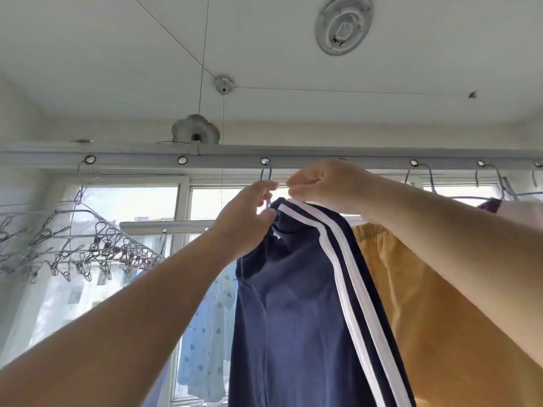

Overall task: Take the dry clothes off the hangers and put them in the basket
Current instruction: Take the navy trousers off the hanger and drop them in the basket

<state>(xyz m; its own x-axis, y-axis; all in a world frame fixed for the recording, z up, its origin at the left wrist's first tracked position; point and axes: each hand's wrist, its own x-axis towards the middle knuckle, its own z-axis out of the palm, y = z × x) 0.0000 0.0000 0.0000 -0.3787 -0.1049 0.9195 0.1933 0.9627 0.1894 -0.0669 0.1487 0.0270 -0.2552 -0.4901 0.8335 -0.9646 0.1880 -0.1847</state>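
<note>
Two hands meet under the drying rail [293,160] — left hand [249,218] grips the navy garment [293,289] at its hanger [266,179], right hand [320,183] pinches its top edge.

The person's 2 forearms are bare to the frame edge; left hand [245,221] and right hand [326,183] wear no rings, watch or gloves

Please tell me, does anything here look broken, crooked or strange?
Yes. The round ceiling lamp has no cover, so its inner parts show. The clothes look normal, and both hands work at the navy garment.
</note>
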